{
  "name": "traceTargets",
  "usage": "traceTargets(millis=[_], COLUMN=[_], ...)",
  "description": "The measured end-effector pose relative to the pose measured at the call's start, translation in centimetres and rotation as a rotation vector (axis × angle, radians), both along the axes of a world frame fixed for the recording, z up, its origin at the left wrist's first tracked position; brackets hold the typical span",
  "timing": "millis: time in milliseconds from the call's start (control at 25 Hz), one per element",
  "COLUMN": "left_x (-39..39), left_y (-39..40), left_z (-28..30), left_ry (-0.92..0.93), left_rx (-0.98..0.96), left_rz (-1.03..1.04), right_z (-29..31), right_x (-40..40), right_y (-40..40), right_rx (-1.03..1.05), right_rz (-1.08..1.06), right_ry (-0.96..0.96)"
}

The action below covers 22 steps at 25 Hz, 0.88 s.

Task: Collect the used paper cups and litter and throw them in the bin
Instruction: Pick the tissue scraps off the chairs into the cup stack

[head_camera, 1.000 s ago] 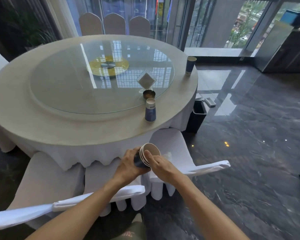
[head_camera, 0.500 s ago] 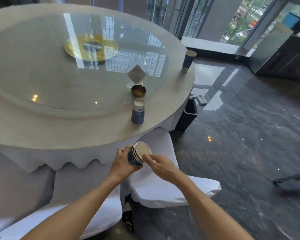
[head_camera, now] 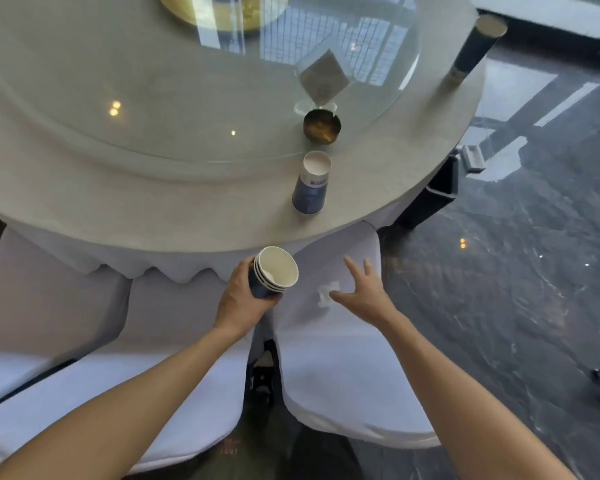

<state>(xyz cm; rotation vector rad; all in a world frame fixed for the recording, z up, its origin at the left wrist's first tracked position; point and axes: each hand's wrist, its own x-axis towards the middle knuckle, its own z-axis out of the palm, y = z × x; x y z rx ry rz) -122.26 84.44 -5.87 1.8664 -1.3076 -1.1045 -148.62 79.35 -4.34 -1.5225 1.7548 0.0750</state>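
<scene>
My left hand (head_camera: 241, 299) grips a nested stack of blue paper cups (head_camera: 272, 273), tilted with the mouth toward me, just below the table's edge. My right hand (head_camera: 364, 289) is open with fingers spread, hovering over a crumpled white tissue (head_camera: 326, 293) that lies on a white chair seat (head_camera: 340, 358). One blue paper cup (head_camera: 310, 183) stands upside down on the round table (head_camera: 153, 209) near its front edge. Another blue cup (head_camera: 473, 50) stands at the table's far right rim. A dark bin (head_camera: 430, 199) stands on the floor behind the table's right side.
A glass turntable (head_camera: 187, 98) covers the table's middle and carries a small brass bowl (head_camera: 322, 126) and a clear card stand (head_camera: 323, 77). A second white-covered chair (head_camera: 101, 393) sits to the left. Dark glossy floor (head_camera: 516, 271) spreads to the right.
My right hand has come off the cup stack and moved right, opening over the tissue on the chair. The view has tilted down and drawn closer to the table.
</scene>
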Motion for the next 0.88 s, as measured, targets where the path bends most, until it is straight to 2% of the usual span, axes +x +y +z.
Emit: traceTargets(millis=[120, 200, 440, 600, 760, 880], left_x=[-0.4, -0.9, -2.6, -3.2, -3.7, -4.1], left_y=[0.0, -0.4, -1.3, -1.3, -0.6, 0.4], left_z=[-1.6, -3.6, -10.9, -14.0, -14.7, -13.5], left_ry=[0.015, 0.012, 0.053, 0.057, 0.046, 0.019], left_rx=[0.048, 0.081, 0.131, 0.144, 0.174, 0.199], left_rz=[0.01, 0.017, -0.015, -0.032, -0.038, -0.048], right_z=[-4.2, -8.0, -20.3, -27.0, -30.2, -28.4], right_x=[-0.7, -0.9, -1.5, -1.3, -2.3, -2.6], right_y=[-0.7, -1.4, -2.8, -3.2, -2.1, -0.7], right_rx=[0.034, 0.039, 0.074, 0.137, 0.229, 0.354], right_rz=[0.143, 0.223, 0.347, 0.337, 0.397, 0.461], right_ry=[0.183, 0.235, 0.279, 0.243, 0.221, 0.28])
